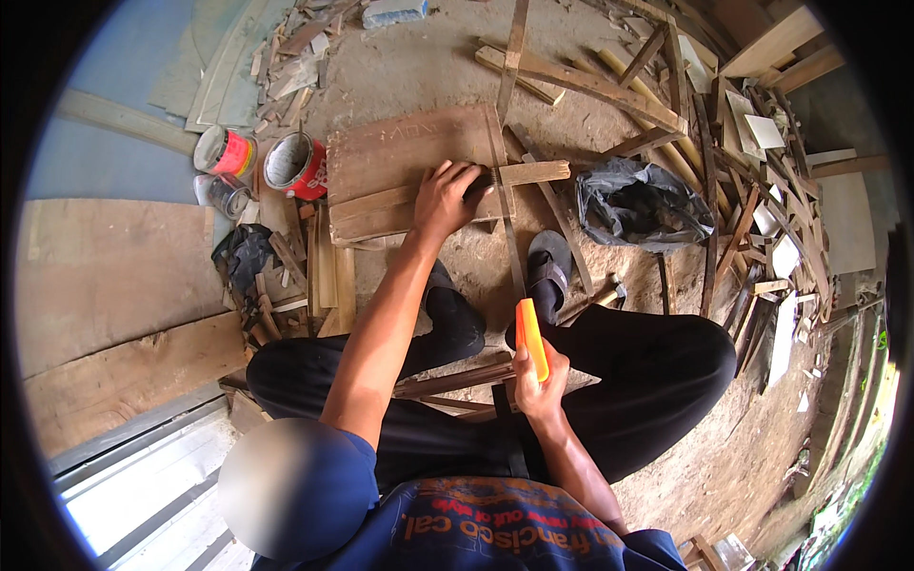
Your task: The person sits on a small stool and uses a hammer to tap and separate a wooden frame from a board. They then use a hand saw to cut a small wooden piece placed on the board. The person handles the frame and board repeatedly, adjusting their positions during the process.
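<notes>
My right hand (541, 385) is wrapped around the orange handle (533, 338) of a handsaw. Its long narrow blade (511, 249) points away from me and crosses a wooden strip (536, 173) near the strip's right end. That strip lies across a wide wooden board (419, 138), and its right end sticks out past the board's edge. Just left of the blade, my left hand (447, 198) grips the strip from above with bent fingers, pressing it against the board. How deep the blade sits in the wood I cannot tell.
Paint cans (297, 167) stand left of the board. A black plastic bag (643, 205) lies to the right, near a hammer (614, 291). Timber pieces (595, 90) and scraps cover the far right floor. My sandalled foot (549, 266) is beside the blade.
</notes>
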### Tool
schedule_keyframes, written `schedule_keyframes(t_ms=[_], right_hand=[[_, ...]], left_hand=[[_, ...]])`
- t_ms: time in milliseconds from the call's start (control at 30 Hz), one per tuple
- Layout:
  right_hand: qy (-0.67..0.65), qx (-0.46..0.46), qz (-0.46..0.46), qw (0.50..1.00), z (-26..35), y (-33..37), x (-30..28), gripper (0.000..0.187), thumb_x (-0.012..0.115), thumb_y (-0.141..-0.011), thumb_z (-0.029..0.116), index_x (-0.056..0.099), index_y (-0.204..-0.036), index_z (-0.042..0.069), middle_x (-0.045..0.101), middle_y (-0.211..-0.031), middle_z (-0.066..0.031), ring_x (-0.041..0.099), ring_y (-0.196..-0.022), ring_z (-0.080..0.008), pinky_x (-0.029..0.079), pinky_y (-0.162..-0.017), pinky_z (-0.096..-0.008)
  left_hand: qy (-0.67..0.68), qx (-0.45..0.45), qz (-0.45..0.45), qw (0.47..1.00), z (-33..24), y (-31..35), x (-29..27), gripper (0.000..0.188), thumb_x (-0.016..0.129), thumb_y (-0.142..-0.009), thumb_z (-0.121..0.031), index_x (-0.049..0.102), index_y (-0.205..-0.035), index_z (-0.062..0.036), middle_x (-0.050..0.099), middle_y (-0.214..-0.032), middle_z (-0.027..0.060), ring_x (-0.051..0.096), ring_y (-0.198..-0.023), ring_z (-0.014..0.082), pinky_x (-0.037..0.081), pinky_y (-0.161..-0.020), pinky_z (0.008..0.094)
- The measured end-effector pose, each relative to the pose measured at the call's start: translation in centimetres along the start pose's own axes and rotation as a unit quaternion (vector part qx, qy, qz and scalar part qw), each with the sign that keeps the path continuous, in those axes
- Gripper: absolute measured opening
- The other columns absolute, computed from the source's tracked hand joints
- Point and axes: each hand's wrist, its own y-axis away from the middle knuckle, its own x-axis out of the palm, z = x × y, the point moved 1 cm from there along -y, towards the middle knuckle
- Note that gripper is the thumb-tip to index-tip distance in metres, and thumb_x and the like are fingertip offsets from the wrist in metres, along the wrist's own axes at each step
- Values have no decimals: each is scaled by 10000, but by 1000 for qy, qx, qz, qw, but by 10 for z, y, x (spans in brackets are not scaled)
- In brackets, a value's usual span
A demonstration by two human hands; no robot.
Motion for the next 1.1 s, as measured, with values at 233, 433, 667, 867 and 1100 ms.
schedule_keyframes(t_ms=[233,433,667,867,1100], right_hand=[[21,-6,6,1000,-1,-2,-3,331,638,-937,219,516,-707,14,450,-516,-48,424,-454,-107,352,-440,-319],[60,-21,20,998,-3,1,-9,345,650,-927,246,525,-706,12,441,-519,-61,427,-450,-123,354,-439,-328],[57,-18,14,998,12,-3,-9,333,659,-916,250,544,-717,9,461,-516,-84,456,-426,-182,370,-437,-337],[45,-7,21,999,17,-9,-15,399,596,-951,330,565,-750,-14,457,-537,-61,439,-462,-146,343,-455,-326],[68,0,38,997,16,-18,-9,307,628,-910,255,564,-756,-2,489,-532,-109,522,-450,-242,396,-451,-363]], left_hand=[[-23,10,-6,1000,-4,0,-2,280,741,-845,-280,686,-1049,-95,673,-1027,30,615,-975,258,478,-830,419],[-30,18,-3,999,-4,-1,-2,251,734,-851,-250,686,-1031,-81,661,-1056,44,608,-986,265,469,-835,409],[-45,27,12,999,-6,-2,-1,277,730,-853,-235,675,-1066,-67,650,-1095,58,599,-996,280,459,-840,412],[-62,16,19,998,-4,0,0,267,701,-879,-260,696,-1071,-74,646,-1080,50,586,-1003,270,462,-844,429],[-61,23,23,998,-8,-4,-4,234,687,-890,-264,695,-1044,-88,650,-1078,33,588,-988,256,457,-834,421]])
